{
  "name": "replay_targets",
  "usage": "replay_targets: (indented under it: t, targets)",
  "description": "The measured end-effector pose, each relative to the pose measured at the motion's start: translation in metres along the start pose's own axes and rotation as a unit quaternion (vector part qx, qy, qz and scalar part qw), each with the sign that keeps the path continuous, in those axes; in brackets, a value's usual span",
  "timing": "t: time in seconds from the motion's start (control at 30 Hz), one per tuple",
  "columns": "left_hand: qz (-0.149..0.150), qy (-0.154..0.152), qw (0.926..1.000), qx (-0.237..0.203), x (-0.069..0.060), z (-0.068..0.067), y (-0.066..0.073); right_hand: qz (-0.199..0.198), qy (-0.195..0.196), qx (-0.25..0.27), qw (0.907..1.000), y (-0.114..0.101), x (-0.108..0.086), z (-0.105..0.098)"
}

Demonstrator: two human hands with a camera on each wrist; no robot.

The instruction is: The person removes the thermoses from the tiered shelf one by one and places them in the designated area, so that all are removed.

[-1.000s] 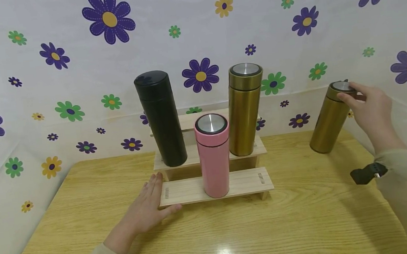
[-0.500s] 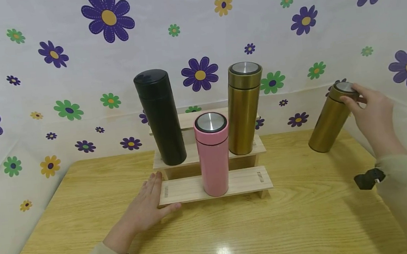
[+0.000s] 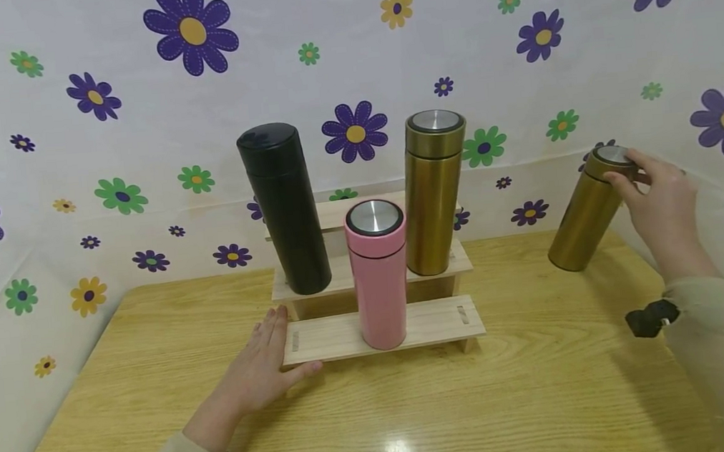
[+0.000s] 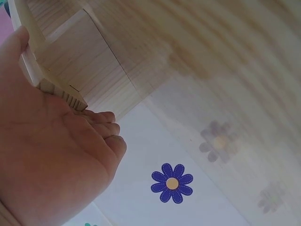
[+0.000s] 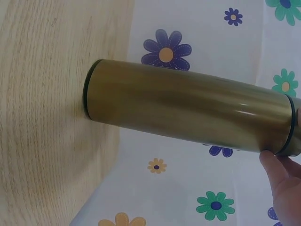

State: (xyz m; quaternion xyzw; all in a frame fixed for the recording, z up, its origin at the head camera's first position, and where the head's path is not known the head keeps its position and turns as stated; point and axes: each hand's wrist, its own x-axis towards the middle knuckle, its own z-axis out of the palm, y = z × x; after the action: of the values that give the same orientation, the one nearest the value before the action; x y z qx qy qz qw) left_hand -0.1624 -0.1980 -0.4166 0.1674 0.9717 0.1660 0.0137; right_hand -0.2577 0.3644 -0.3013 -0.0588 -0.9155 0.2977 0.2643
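Note:
My right hand (image 3: 666, 210) grips a gold thermos flask (image 3: 583, 214) by its silver-topped lid at the table's back right. In the right wrist view the base of this gold flask (image 5: 188, 106) appears to stand on the table. My left hand (image 3: 254, 368) rests against the left end of a wooden step rack (image 3: 329, 336), fingers straight along its side and thumb at the front edge. The left wrist view shows the palm of this hand (image 4: 56, 150) against the wood. A pink flask (image 3: 380, 282) stands on the front step. Behind it stand a black flask (image 3: 288, 218) and another gold flask (image 3: 435, 205).
The rack stands on a wood-grain table (image 3: 379, 418). A white cloth (image 3: 284, 75) with printed flowers hangs behind the table and down both sides. Table surface lies between the rack and the held flask.
The whole scene has shifted slightly in the head view. The held gold flask leans marginally more to the right than a second ago. The left hand stays against the rack.

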Motion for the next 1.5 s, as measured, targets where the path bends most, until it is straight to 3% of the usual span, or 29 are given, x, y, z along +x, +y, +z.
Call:
replay_targets:
  t: [0.27, 0.4, 0.6, 0.77, 0.93, 1.17, 1.5]
  targets:
    - [0.001, 0.002, 1.0000, -0.001, 0.001, 0.000, 0.002, -0.027, -0.024, -0.055, 0.9978, -0.004, -0.001, -0.006]
    - [0.000, 0.002, 1.0000, 0.003, 0.001, 0.001, 0.002, -0.056, -0.016, -0.073, 0.9956, -0.020, -0.006, -0.010]
    - [0.001, 0.005, 1.0000, 0.001, 0.000, 0.001, 0.002, -0.148, 0.014, 0.017, 0.9887, -0.079, -0.019, -0.004]
    - [0.000, 0.007, 1.0000, 0.001, 0.000, 0.002, 0.001, -0.221, -0.017, 0.085, 0.9714, -0.136, -0.033, 0.004]
    - [0.000, 0.006, 1.0000, 0.001, 0.000, 0.002, 0.000, -0.286, -0.036, 0.117, 0.9503, -0.171, -0.043, 0.015]
    - [-0.005, 0.007, 1.0000, 0.001, 0.000, 0.003, -0.001, -0.298, -0.045, 0.122, 0.9457, -0.201, -0.040, 0.027]
    - [0.002, 0.011, 0.9999, 0.003, 0.000, 0.001, -0.001, -0.306, -0.059, 0.138, 0.9402, -0.218, -0.033, 0.033]
